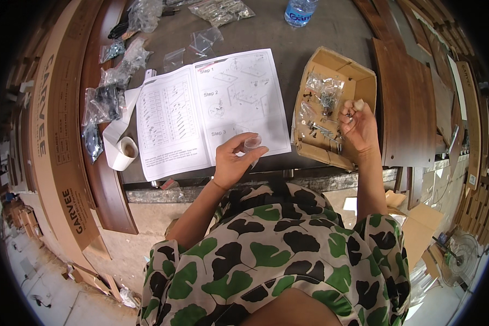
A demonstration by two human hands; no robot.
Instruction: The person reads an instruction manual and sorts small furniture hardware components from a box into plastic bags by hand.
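My left hand [234,161] is above the lower edge of an open instruction booklet [242,98]. Thumb and fingers pinch a small clear plastic bag [252,143] with its mouth spread round; whether anything lies inside I cannot tell. My right hand [359,130] is raised over the right side of a cardboard box [366,87], palm up and fingers curled. Small metal screws [350,115] show at its fingertips, too small to make out fully. Inside the box lie a clear bag of hardware [326,98] and loose bolts [325,131].
Left of the booklet stand a white paper cup [126,151] and several hardware bags [104,103]. More bags [220,11] and a water bottle [300,12] are at the far side. Brown boards [405,108] flank the table on the right, a long carton [60,125] on the left.
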